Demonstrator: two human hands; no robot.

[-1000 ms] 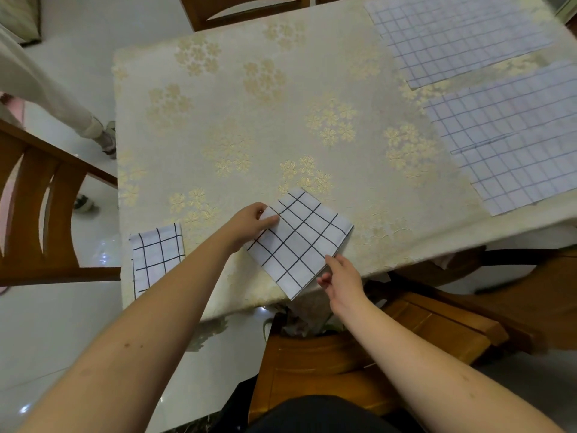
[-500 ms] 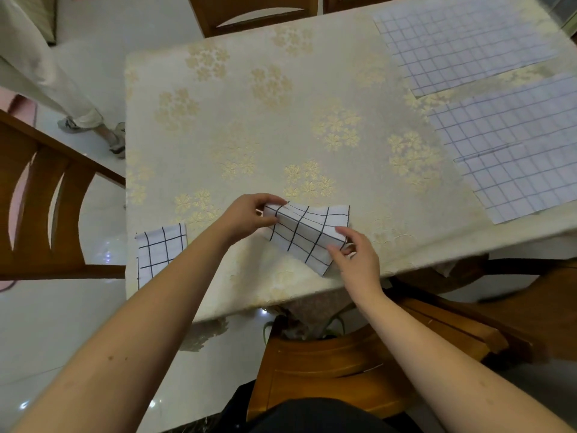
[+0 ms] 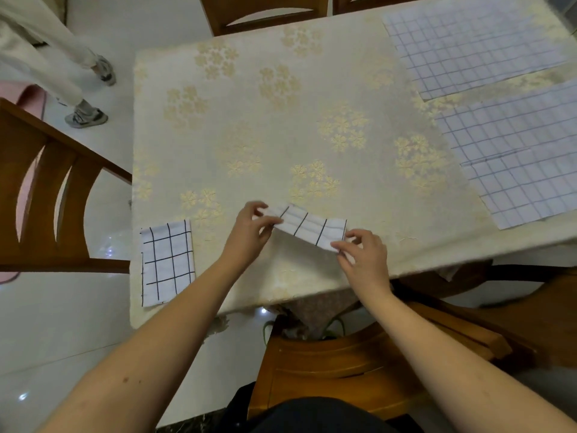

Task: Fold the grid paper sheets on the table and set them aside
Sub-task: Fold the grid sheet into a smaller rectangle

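At nine o'clock on the table (image 3: 312,89) I see a folded sheet (image 3: 168,262) lying set aside near the edge. At six o'clock my left hand (image 3: 249,234) pinches one end of the half-folded grid paper (image 3: 312,229), and my right hand (image 3: 363,256) pinches the other end. If my pinches sit unevenly, I judge the crease could run crooked. At three o'clock two flat sheets (image 3: 512,164) wait unfolded.

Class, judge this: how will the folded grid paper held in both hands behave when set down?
The folded grid paper, pinched by the left hand and right hand, probably stays light and bendy; it bows slightly. It may spring open, being freshly creased. It likely slides easily on the tablecloth.
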